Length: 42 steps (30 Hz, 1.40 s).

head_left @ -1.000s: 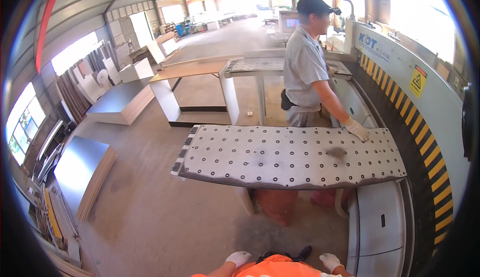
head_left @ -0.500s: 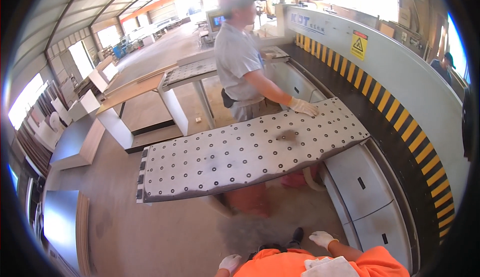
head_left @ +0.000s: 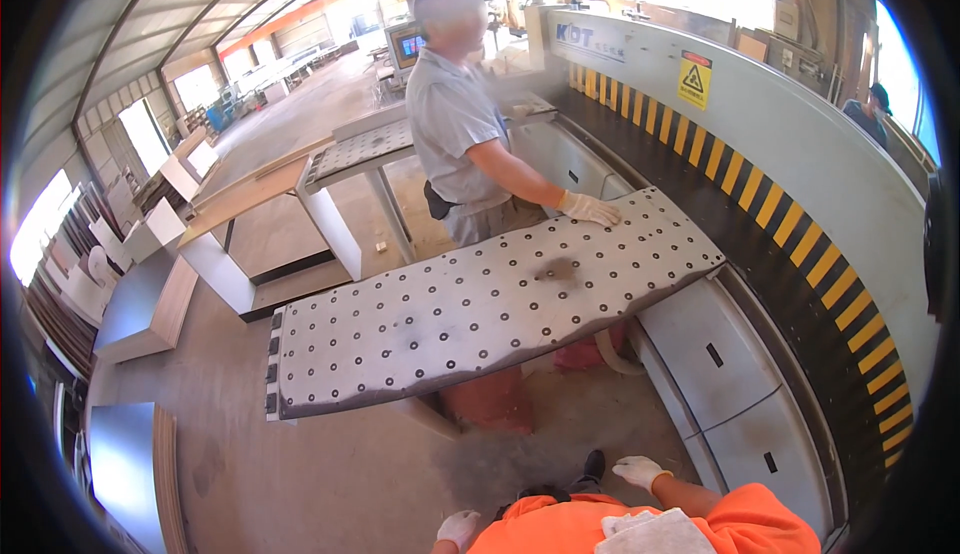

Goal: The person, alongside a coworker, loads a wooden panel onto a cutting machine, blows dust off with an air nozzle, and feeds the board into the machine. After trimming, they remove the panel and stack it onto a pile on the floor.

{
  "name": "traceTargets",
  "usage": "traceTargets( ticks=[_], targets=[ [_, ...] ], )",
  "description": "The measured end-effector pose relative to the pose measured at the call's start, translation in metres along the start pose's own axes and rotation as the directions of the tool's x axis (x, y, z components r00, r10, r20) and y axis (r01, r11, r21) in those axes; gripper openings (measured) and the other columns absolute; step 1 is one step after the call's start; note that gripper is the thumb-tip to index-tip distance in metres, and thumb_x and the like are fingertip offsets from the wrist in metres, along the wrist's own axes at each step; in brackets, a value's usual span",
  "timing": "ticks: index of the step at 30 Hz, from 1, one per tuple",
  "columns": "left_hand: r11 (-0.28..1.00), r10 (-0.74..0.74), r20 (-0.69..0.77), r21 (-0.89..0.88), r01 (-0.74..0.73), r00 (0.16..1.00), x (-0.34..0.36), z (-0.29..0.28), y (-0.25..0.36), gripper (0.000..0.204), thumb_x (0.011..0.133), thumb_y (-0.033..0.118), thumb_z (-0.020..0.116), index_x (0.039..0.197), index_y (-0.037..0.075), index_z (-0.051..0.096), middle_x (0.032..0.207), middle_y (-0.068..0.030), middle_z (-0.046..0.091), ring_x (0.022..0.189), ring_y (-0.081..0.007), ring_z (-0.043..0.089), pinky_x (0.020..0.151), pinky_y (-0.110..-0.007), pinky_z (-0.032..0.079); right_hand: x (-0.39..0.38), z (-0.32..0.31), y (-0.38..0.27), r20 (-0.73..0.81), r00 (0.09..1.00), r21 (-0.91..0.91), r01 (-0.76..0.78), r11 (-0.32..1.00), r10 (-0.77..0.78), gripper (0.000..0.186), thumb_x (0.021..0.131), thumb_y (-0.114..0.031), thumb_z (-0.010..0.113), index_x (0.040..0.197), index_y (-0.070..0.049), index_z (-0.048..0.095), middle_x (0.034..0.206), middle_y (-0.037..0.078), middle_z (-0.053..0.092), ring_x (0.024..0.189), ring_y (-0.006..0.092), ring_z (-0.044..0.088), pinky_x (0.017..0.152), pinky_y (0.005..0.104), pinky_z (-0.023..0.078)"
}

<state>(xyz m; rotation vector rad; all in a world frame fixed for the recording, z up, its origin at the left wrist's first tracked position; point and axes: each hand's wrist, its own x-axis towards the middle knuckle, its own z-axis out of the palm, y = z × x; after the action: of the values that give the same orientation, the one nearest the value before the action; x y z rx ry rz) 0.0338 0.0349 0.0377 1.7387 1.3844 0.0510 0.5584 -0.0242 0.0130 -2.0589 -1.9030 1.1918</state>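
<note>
My right hand (head_left: pixel 640 471), in a white work glove, hangs beside the grey machine base (head_left: pixel 700 374) with its fingers loosely apart and nothing in them. At the lower edge my left hand (head_left: pixel 458 527), also gloved, is low beside my body; its fingers are too hidden to read. Both hands are apart from the long pale support table (head_left: pixel 460 304) dotted with dark round studs. Across that table stands a co-worker (head_left: pixel 450 134) in a light grey shirt, one gloved hand (head_left: pixel 590 208) resting on its far right end.
A machine beam (head_left: pixel 760 94) with a yellow-black striped curtain (head_left: pixel 790 234) runs along the right. Stacked panels (head_left: pixel 130 469) stand on the left floor, with a cabinet frame (head_left: pixel 270 204) beyond. A reddish bag-like thing (head_left: pixel 490 399) lies under the table. Another person (head_left: pixel 868 116) is far right.
The view has shifted slightly, so the table and co-worker appear a little further left. The co-worker's hand stays on the table, and my hands hang much as before.
</note>
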Motion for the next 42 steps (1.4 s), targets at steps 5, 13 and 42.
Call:
traceTargets(
  ticks=[5, 13, 42],
  targets=[
    [1.000, -0.019, 0.043, 0.002, 0.019, 0.999, 0.005, 0.013, -0.015, 0.034, 0.102, 0.036, 0.058, 0.115, 0.009, 0.073, 0.124, -0.0206, 0.073, 0.120, -0.0422, 0.068, 0.101, -0.052, 0.056, -0.010, -0.005, -0.004, 0.012, 0.985, -0.205, 0.173, 0.963, -0.174, 0.043, 0.103, -0.034, 0.049, 0.122, -0.006, 0.075, 0.134, 0.022, 0.071, 0.125, 0.0420, 0.066, 0.109, 0.0501, 0.050],
    [0.998, -0.048, 0.038, -0.049, 0.050, 0.998, -0.001, 0.016, -0.021, 0.037, 0.103, 0.039, 0.057, 0.117, 0.010, 0.074, 0.126, -0.0207, 0.073, 0.121, -0.0423, 0.067, 0.102, -0.053, 0.055, -0.022, -0.008, -0.019, -0.013, 0.957, -0.324, 0.270, 0.907, -0.290, 0.027, 0.099, -0.021, 0.054, 0.114, -0.011, 0.075, 0.128, 0.020, 0.073, 0.120, 0.0405, 0.068, 0.103, 0.0493, 0.055],
    [0.992, -0.120, 0.275, -0.002, 0.125, 0.954, 0.073, 0.094, 0.098, 0.060, 0.098, 0.044, 0.066, 0.143, 0.005, 0.065, 0.150, -0.0254, 0.061, 0.143, -0.0423, 0.054, 0.122, -0.053, 0.042, -0.054, -0.073, 0.135, -0.057, 0.983, 0.224, -0.155, 0.962, 0.172, 0.033, 0.097, -0.032, 0.057, 0.112, -0.008, 0.075, 0.122, 0.021, 0.074, 0.117, 0.0402, 0.070, 0.101, 0.0495, 0.054]
  ],
)
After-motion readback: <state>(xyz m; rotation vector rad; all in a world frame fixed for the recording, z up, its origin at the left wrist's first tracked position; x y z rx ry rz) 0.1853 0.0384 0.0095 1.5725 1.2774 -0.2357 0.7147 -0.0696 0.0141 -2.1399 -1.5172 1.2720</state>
